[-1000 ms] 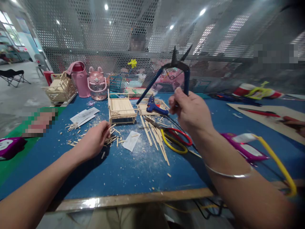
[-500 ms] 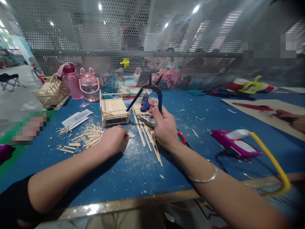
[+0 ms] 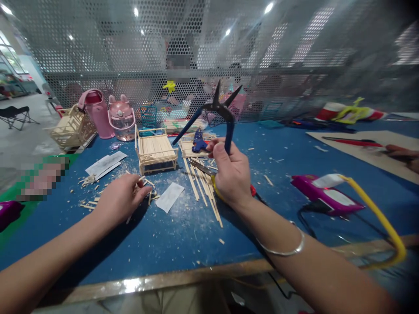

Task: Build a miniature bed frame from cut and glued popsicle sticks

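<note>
Just right of centre, the right hand (image 3: 231, 174) holds blue-handled pliers (image 3: 225, 113) by one handle, jaws spread. Left of centre, the left hand (image 3: 118, 197) is over short sticks (image 3: 91, 202) on the table (image 3: 176, 244); its grip's contents I cannot tell.

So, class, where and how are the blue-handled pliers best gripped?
I'd take the pliers by both blue handles, coming from below: the pointed jaws stand open and face up, and the handles spread wide beneath them. The right hand seems to hold only one.
</note>
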Demonstrator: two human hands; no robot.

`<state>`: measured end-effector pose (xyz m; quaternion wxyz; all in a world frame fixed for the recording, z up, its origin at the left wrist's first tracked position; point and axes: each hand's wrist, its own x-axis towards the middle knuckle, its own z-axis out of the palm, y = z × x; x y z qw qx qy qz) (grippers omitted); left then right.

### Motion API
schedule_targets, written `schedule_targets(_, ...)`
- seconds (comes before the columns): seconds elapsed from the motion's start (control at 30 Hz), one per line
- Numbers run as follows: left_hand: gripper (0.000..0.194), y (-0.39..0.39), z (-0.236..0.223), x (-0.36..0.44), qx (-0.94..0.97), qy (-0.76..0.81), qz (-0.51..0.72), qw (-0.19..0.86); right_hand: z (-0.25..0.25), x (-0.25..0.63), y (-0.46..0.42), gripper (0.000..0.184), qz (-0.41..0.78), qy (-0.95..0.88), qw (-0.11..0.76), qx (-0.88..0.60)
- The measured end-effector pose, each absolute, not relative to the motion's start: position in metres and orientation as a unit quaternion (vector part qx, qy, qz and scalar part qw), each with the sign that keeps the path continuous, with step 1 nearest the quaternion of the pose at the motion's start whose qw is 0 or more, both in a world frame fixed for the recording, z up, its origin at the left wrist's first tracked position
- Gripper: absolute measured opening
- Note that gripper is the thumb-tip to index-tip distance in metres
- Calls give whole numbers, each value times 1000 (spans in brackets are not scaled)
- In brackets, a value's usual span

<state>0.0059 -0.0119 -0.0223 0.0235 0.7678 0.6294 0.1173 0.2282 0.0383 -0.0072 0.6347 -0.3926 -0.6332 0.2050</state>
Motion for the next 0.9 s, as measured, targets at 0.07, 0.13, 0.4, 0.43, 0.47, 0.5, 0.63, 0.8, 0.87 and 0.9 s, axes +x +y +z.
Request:
schedule_targets(0.07, 29, -16, -27, 10, 802, 586, 109, 48, -7, 228, 39, 26, 203, -633, 636, -392)
schedule_targets(0.13, 26, -18, -32, 11, 819, 562, 85, 73, -7, 229, 39, 26, 205, -632, 641, -384)
schedule_targets(0.4, 32, -13, -26, -8, 749, 620, 214, 95, -6, 231, 37, 30, 239, -660, 610, -366)
schedule_targets(0.43, 34, -13, -21, -5, 740, 608, 256, 129, -6, 230, 36, 31, 253, -670, 596, -363)
schedule_targets(0.47, 35, -13, -17, 0, 722, 599, 300, 173, -5, 230, 35, 32, 271, -681, 579, -358)
schedule_targets(0.5, 36, -13, -14, 5, 699, 586, 342, 227, -5, 228, 34, 33, 294, -690, 559, -352)
schedule_targets(0.63, 37, -11, -12, 27, 626, 515, 466, 355, -5, 222, 28, 35, 398, -698, 494, -331)
schedule_targets(0.8, 32, -7, -26, 34, 607, 517, 542, 263, -4, 215, 24, 38, 493, -652, 478, -323)
schedule_targets(0.87, 30, -9, -29, 34, 582, 495, 582, 278, -5, 214, 23, 39, 525, -636, 477, -305)
schedule_targets(0.9, 30, -10, -29, 35, 568, 471, 596, 317, -5, 214, 22, 39, 543, -628, 471, -298)
